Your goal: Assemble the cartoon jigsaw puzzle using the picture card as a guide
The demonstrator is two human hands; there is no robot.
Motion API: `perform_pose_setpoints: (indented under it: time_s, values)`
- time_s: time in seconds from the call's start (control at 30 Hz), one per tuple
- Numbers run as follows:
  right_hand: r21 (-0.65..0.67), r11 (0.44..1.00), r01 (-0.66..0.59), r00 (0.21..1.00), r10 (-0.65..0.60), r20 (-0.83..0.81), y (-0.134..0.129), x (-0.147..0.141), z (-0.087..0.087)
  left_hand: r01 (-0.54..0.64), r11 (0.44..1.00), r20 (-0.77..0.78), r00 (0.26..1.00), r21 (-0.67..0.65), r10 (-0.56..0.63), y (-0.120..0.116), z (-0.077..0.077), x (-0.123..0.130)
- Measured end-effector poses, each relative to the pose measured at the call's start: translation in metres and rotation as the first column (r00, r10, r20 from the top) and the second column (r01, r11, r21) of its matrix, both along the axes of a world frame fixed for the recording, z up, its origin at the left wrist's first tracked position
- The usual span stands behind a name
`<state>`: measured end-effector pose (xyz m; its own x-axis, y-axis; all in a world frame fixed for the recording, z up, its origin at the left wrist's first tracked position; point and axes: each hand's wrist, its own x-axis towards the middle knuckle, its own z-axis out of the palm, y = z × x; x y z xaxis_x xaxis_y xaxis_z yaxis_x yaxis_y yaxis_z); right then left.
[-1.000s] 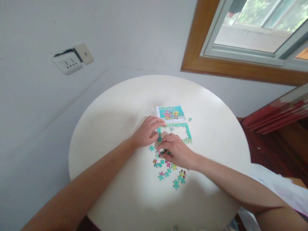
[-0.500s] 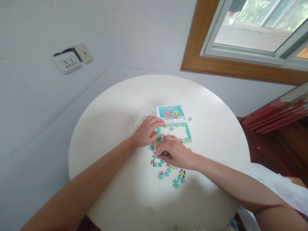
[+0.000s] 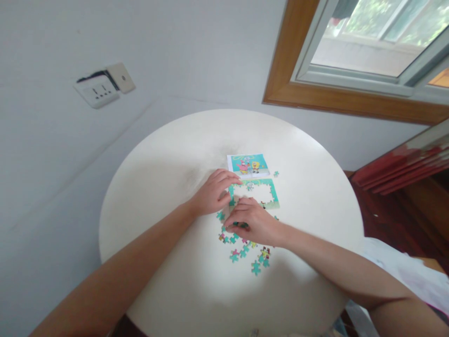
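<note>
Take the shallow puzzle frame (image 3: 261, 193) as your clock's centre, twelve at the table's far side. It lies flat on the round white table (image 3: 196, 262), its middle mostly bare, with a piece bearing a pale figure (image 3: 250, 186) at eleven o'clock inside it. Your left hand (image 3: 212, 193) is at nine o'clock, its fingers slightly spread over the frame's upper left corner, thumb apart, gripping nothing. Your right hand (image 3: 253, 220) is at six o'clock, fingers curled and thumb near the index fingertip; you cannot tell from here whether they pinch a piece. Loose pieces (image 3: 244, 252), teal, pink and yellow, lie scattered under and around that hand, mostly between six and seven. The picture card (image 3: 248, 165) lies just beyond the frame at twelve, and a lone teal piece (image 3: 276, 173) sits between one and two.
</note>
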<state>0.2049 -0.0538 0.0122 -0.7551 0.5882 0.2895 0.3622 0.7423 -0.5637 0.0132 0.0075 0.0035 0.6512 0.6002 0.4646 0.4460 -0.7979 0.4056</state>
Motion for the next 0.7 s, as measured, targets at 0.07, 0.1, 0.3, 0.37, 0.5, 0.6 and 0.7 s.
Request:
perform_pose_setpoints:
  time_s: [0.07, 0.1, 0.3, 0.37, 0.5, 0.6, 0.7]
  values:
    - [0.014, 1.0, -0.005, 0.998, 0.005, -0.057, 0.001, 0.0, -0.001, 0.002, 1.0, 0.0, 1.0, 0.007, -0.002, 0.0, 0.0, 0.0]
    - [0.021, 1.0, -0.006, 0.996, 0.008, -0.088, 0.001, 0.0, -0.001, -0.001, 1.0, -0.001, 1.0, 0.007, 0.001, 0.0, 0.0, -0.001]
    - [0.0, 0.995, 0.105, 0.972, -0.102, -0.211, 0.015, 0.014, 0.004, -0.005, 1.0, -0.008, 1.0, 0.002, 0.005, 0.0, 0.0, 0.0]
    - [-0.024, 0.985, 0.171, 0.959, -0.172, -0.225, 0.024, 0.023, 0.006, -0.016, 1.0, -0.012, 1.0, 0.004, 0.016, 0.0, 0.0, 0.0]
    - [-0.057, 0.952, 0.3, 0.926, -0.305, -0.223, 0.044, 0.041, 0.005, -0.022, 1.0, -0.029, 0.999, 0.019, 0.022, 0.001, 0.0, 0.0]
    - [-0.02, 0.966, 0.26, 0.948, -0.259, -0.186, 0.055, 0.048, 0.001, -0.007, 0.999, -0.039, 0.999, 0.031, 0.009, 0.001, 0.0, -0.001]
    - [0.044, 0.983, 0.181, 0.977, -0.175, -0.118, 0.063, 0.052, -0.003, 0.007, 0.999, -0.037, 0.999, 0.035, -0.006, 0.0, 0.0, -0.001]
